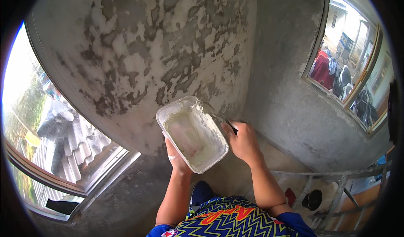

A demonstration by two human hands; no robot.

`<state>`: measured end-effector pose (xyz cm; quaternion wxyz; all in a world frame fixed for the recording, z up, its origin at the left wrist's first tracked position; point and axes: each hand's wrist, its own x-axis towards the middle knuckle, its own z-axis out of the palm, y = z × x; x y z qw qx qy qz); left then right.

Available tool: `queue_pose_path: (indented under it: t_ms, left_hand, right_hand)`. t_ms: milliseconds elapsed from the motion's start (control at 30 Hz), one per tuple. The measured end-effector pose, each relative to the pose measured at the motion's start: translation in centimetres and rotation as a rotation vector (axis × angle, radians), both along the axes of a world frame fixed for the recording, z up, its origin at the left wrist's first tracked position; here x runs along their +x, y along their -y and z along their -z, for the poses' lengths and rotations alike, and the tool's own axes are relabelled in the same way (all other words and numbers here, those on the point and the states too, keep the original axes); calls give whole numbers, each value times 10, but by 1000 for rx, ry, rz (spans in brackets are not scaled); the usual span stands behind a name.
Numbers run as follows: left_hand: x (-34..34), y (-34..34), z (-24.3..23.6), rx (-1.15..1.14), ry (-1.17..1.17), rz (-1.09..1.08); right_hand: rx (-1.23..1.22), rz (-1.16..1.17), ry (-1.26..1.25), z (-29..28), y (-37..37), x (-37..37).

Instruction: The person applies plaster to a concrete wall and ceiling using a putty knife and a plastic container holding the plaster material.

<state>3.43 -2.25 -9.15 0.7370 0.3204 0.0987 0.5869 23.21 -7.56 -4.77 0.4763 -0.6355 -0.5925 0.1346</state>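
My left hand grips the putty-smeared white tray from below; my right hand closes on a putty knife against the patchy wall.

the wall ahead is grey cement render with irregular patches of white filler across most of its face. it meets a second, plain grey wall at an inside corner. a window opening with a pale frame sits at the lower left; bright daylight enters through it, and corrugated roofing lies outside. a second framed window is set in the right wall and shows hanging clothes beyond. a grey metal scaffold frame stands at the lower right, above a tan floor.
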Motion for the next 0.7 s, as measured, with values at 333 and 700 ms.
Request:
queue_pose_path:
  t_ms: [333, 700]
  left_hand:
    - [46, -52, -12, -194, -81, -65]
    - [132, -147, 39, -33, -281, -106]
  right_hand:
    - [-162, -132, -595, 20, -2, 66]
    - [-361, -305, -1001, 0, -48, 129]
